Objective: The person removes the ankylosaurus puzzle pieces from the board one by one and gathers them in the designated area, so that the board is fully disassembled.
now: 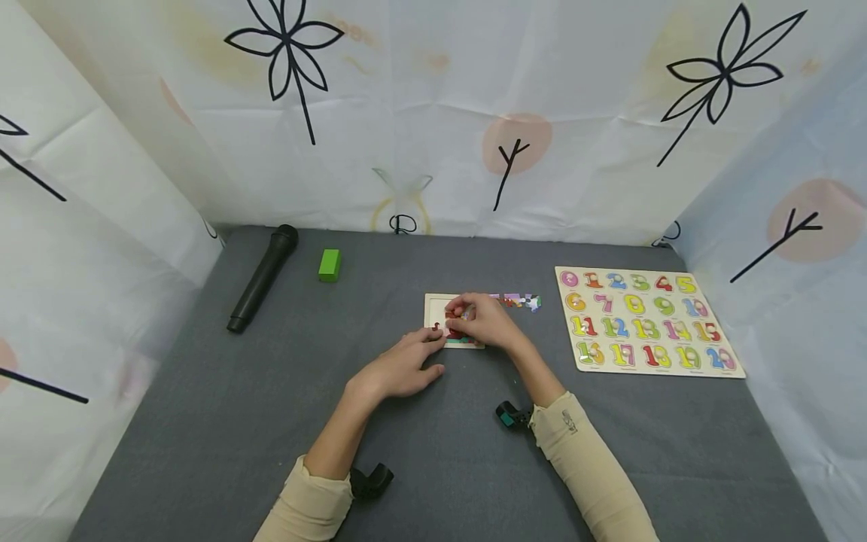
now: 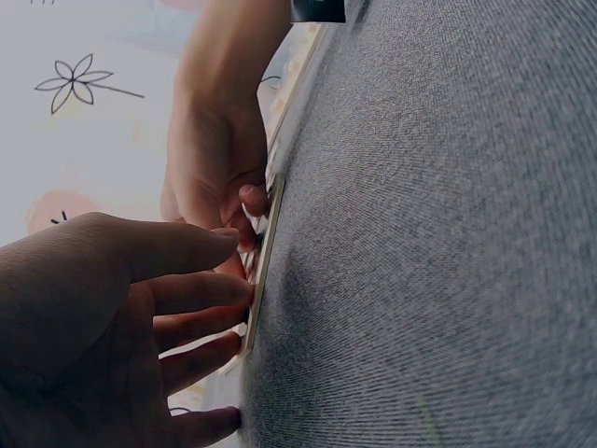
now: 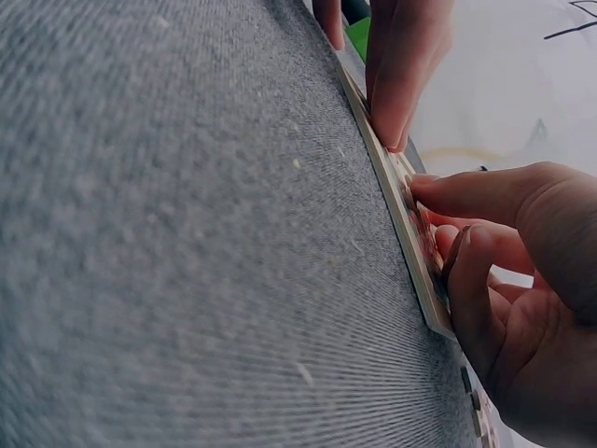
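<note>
A small wooden puzzle board (image 1: 434,305) lies near the middle of the frame, on the grey cloth (image 1: 440,467). The left hand (image 1: 401,367), fingers almost straight, touches its lower left part and grips nothing. The right hand (image 1: 489,321) has bent fingers at the board (whether they pinch a piece, I cannot tell). Loose pieces (image 1: 532,302) lie just beside, to the right.

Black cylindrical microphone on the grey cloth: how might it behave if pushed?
The black microphone would probably roll, given its round body, perhaps curving because its head is wider. It looks rigid, lying straight; the ribbed grey cloth may slow it.
</note>
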Demonstrator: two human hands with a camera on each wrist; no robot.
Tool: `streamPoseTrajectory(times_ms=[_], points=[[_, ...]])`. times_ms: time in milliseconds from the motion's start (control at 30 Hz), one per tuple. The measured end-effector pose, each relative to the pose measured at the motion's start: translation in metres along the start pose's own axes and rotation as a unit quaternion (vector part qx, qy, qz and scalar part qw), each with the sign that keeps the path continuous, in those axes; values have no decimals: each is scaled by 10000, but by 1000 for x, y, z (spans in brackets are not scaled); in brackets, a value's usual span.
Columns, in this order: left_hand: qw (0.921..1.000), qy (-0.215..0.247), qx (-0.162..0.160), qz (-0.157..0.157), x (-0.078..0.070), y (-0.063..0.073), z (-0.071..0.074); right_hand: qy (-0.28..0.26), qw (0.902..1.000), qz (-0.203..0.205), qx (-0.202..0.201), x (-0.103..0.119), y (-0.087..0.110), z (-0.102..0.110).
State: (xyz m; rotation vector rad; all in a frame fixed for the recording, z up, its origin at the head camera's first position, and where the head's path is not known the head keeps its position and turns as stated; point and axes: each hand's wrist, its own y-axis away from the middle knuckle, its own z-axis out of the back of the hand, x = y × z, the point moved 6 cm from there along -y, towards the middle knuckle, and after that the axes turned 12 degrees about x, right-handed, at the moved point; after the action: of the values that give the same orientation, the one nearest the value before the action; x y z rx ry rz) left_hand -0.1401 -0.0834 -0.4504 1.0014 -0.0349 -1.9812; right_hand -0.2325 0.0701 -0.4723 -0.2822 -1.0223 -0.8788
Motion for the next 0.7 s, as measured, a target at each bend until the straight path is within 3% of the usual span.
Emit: streamPoseTrajectory(times_ms=[400,700], points=[[10000,-31,13,11,0,0,0,-12,9999,147,4,0,0,1],[10000,-36,6,-2,1,0,0,334,9994,74,-40,2,-2,1]])
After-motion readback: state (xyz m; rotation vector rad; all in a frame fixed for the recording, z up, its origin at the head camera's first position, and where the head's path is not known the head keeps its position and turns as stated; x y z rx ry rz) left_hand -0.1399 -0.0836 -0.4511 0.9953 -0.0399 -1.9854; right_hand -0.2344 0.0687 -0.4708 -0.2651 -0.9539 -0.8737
